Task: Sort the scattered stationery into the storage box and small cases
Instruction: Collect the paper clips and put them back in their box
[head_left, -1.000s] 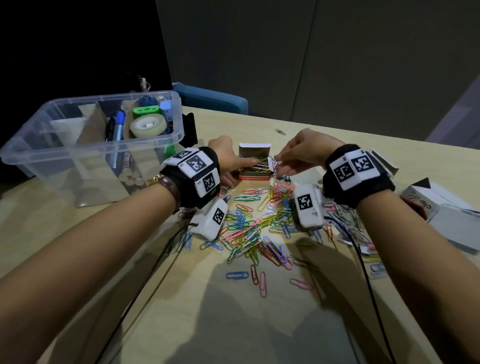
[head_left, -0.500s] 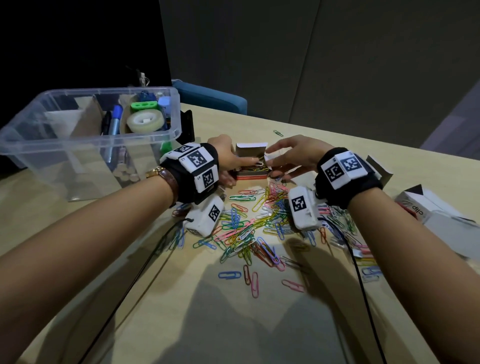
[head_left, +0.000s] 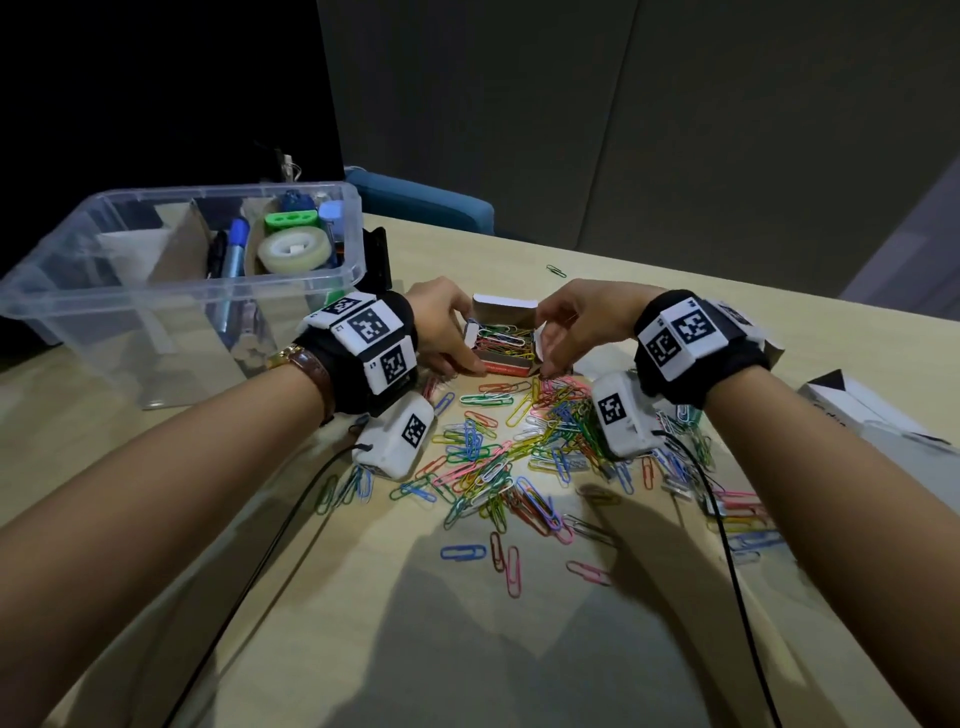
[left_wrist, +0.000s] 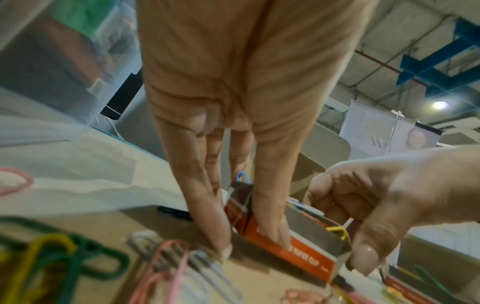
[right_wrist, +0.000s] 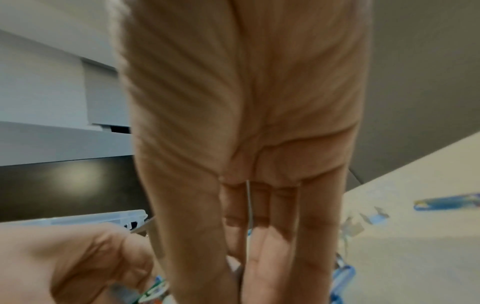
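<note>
Head view: small paper-clip case (head_left: 503, 347) on the bench (head_left: 363, 597), left hand (head_left: 445, 332) and right hand (head_left: 574, 325) gripping its ends, loose paper clips (head_left: 519, 457) just before it, storage box (head_left: 156, 291) left, left wrist view: fingers (left_wrist: 272, 222) pinching the orange case (left_wrist: 298, 253), right wrist view: blurred palm (right_wrist: 246, 102) blocking the case

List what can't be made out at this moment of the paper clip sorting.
- Right hand fingertips: right wrist view, blurred and hidden behind its own palm.
- Small clip box print: left wrist view, partly covered by left hand fingers.
- Storage box lower contents: head view, hidden by dividers and hazy wall.
- White carton: head view, cut by the right edge.
</note>
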